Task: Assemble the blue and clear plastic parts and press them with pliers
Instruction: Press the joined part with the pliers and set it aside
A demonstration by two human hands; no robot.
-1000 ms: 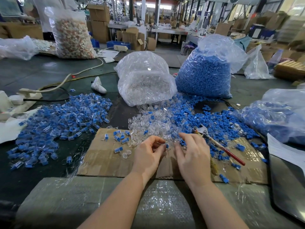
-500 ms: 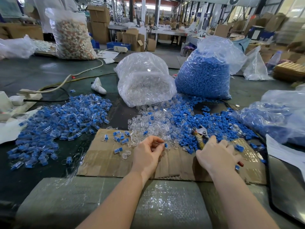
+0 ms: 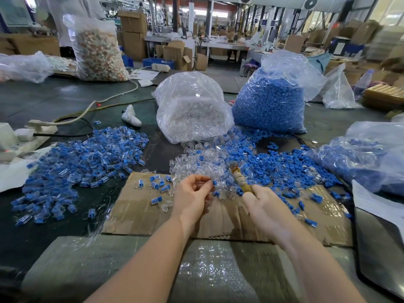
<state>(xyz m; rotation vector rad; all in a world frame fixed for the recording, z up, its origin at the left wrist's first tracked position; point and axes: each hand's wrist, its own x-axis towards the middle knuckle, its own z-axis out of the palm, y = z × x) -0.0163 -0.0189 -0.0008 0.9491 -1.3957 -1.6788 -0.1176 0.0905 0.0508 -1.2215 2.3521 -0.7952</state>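
My left hand point(image 3: 192, 196) pinches a small blue and clear plastic part point(image 3: 214, 183) between thumb and fingers, above the cardboard sheet point(image 3: 140, 215). My right hand point(image 3: 265, 206) grips the pliers point(image 3: 239, 179) by the handles, with the tape-wrapped handle and blurred head pointing up and left toward the part. Loose clear parts point(image 3: 196, 162) and loose blue parts point(image 3: 273, 165) lie heaped just beyond both hands. A pile of joined blue and clear pieces point(image 3: 80, 162) spreads out at the left.
A bag of clear parts point(image 3: 192, 110) and a bag of blue parts point(image 3: 273, 99) stand behind the heaps. Another bag of blue parts point(image 3: 369, 154) lies at the right. Cables and a white power strip point(image 3: 32, 130) are at the left. Bubble wrap point(image 3: 153, 270) covers the near edge.
My right hand reached right to the pliers, picked them up and brought them toward my left hand. My left hand has lifted slightly with the part.
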